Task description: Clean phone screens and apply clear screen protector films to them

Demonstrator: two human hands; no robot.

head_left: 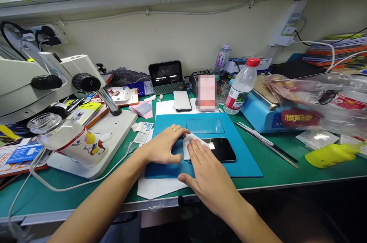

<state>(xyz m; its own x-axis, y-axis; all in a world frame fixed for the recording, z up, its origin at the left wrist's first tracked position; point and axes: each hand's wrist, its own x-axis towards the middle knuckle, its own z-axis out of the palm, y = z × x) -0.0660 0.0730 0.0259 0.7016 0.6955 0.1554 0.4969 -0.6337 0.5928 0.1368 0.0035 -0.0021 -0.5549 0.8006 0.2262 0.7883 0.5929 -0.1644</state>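
Observation:
A black-screened phone (226,150) lies face up on the blue mat (243,168). My right hand (210,174) rests over the phone's left part, fingers stretched flat on a white wipe (187,141), its thumb apart. The wipe lies between those fingers and the screen. At the phone's left end is my left hand (163,145), fingers curved and thumb spread, with its fingertips near the wipe's upper edge; whether they touch it I cannot tell. A clear screen protector (205,126) lies on the mat just behind the phone.
Left stands a microscope (86,78) with a glass jar (77,139) on its base. Behind the mat are a white phone-shaped item (182,100) and a dark display device (165,76). To the right are a water bottle (241,90), tweezers (255,134) and a yellow bottle (329,155).

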